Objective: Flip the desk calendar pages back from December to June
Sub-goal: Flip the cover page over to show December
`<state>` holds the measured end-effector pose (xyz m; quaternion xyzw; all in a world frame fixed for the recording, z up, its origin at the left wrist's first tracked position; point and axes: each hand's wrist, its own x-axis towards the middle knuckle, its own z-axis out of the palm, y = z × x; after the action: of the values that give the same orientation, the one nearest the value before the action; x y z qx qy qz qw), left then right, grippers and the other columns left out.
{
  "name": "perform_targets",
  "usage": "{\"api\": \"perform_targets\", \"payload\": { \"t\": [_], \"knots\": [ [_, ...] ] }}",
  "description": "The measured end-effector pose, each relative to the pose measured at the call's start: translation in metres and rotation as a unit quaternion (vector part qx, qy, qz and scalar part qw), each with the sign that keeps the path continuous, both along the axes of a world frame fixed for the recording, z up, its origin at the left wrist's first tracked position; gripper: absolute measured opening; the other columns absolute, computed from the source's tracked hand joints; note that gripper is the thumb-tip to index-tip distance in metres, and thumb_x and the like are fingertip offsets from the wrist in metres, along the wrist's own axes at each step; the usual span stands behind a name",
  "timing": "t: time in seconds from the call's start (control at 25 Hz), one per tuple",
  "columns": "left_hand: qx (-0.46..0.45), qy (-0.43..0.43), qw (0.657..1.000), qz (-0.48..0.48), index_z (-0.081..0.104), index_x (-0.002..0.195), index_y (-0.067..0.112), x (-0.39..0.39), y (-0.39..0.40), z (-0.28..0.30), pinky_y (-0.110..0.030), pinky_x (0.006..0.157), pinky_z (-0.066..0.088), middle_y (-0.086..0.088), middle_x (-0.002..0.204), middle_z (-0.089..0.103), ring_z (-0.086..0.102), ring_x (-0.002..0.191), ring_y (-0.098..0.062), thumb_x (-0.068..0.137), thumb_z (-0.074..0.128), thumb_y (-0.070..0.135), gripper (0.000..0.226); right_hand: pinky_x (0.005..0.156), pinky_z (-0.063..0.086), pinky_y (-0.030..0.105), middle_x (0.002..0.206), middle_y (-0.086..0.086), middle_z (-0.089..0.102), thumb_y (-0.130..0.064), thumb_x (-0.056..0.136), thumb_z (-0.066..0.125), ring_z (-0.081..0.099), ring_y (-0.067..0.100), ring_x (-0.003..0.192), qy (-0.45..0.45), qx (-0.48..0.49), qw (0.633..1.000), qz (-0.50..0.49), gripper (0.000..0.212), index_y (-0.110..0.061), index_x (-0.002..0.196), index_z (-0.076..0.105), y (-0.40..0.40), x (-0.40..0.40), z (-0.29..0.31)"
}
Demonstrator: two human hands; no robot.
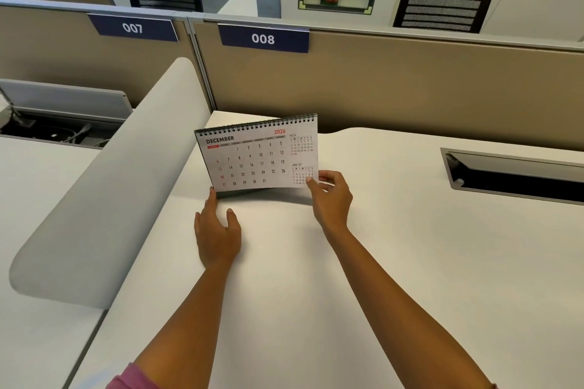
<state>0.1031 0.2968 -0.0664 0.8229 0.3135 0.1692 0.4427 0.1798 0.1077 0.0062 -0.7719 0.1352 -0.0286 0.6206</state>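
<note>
Desk calendar (252, 158) stands upright on the white surface (410, 262), near its back left corner, just in front of the beige partition (410, 79) and beside the curved grey divider (104, 199). Spiral binding on top, front page reads DECEMBER 2026, with small NOV and JAN '27 grids on its right side. Right hand (331, 199) has a closed grip on the front page's lower right corner, thumb on the front, fingers behind; that corner is lifted slightly off the stand, shadow beneath it. Left hand (216, 230) is open, gripping nothing, fingers spread, one fingertip touching the calendar's lower left base, palm low over the surface. Both forearms bare, a pink sleeve (132, 379) at bottom edge. Open cable slot (512, 174) set into the surface to the right, well apart from the calendar. Labels 007 (132, 28) and 008 (263, 38) on the partition.
</note>
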Motion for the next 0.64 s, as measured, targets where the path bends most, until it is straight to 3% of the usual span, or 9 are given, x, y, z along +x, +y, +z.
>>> {"api": "perform_targets", "payload": {
  "t": [0.08, 0.2, 0.28, 0.48, 0.64],
  "knots": [
    [-0.002, 0.001, 1.0, -0.001, 0.031, 0.155, 0.034, -0.001, 0.0, 0.0, -0.047, 0.124, 0.022, 0.018, 0.159, 0.037, 0.026, 0.149, -0.033, 0.097, 0.046, 0.021, 0.061, 0.066, 0.049, 0.007, 0.097, 0.001, 0.07, -0.02, 0.084, 0.075, 0.064, 0.004, 0.079, -0.01, 0.005, 1.0, -0.019, 0.024, -0.011, 0.103, 0.064, -0.005, -0.001, 0.002],
    [-0.009, 0.005, 1.0, 0.002, 0.03, 0.156, 0.033, -0.001, -0.002, 0.003, -0.045, 0.122, 0.02, 0.018, 0.16, 0.035, 0.023, 0.151, -0.033, 0.098, 0.046, 0.02, 0.062, 0.062, 0.048, 0.004, 0.085, 0.0, 0.073, -0.018, 0.081, 0.078, 0.065, -0.001, 0.072, -0.015, 0.008, 1.0, -0.027, 0.017, -0.011, 0.094, 0.07, -0.01, -0.001, 0.005],
    [-0.013, 0.006, 1.0, 0.003, 0.03, 0.156, 0.033, -0.001, -0.003, 0.005, -0.047, 0.121, 0.022, 0.017, 0.16, 0.035, 0.022, 0.151, -0.032, 0.098, 0.045, 0.02, 0.062, 0.065, 0.05, 0.005, 0.083, -0.001, 0.074, -0.018, 0.08, 0.079, 0.067, -0.001, 0.071, -0.015, 0.008, 1.0, -0.025, 0.013, -0.012, 0.09, 0.072, -0.01, -0.001, 0.006],
    [-0.013, -0.004, 1.0, 0.005, 0.027, 0.155, 0.037, 0.0, 0.001, -0.002, -0.053, 0.119, 0.029, 0.009, 0.15, 0.05, 0.031, 0.145, -0.035, 0.094, 0.044, 0.024, 0.064, 0.079, 0.059, 0.027, 0.084, 0.0, 0.075, -0.017, 0.082, 0.077, 0.071, 0.013, 0.078, -0.007, -0.001, 1.0, -0.021, 0.007, -0.015, 0.086, 0.071, -0.013, 0.0, 0.005],
    [-0.018, 0.001, 1.0, 0.017, 0.024, 0.157, 0.034, 0.0, 0.0, 0.001, -0.054, 0.116, 0.032, 0.004, 0.14, 0.058, 0.036, 0.141, -0.033, 0.094, 0.047, 0.025, 0.068, 0.074, 0.051, 0.015, 0.097, -0.001, 0.072, -0.018, 0.088, 0.07, 0.064, 0.011, 0.089, -0.033, -0.04, 0.998, 0.019, 0.006, -0.013, 0.09, 0.068, -0.016, -0.003, 0.012]
  ]
}}
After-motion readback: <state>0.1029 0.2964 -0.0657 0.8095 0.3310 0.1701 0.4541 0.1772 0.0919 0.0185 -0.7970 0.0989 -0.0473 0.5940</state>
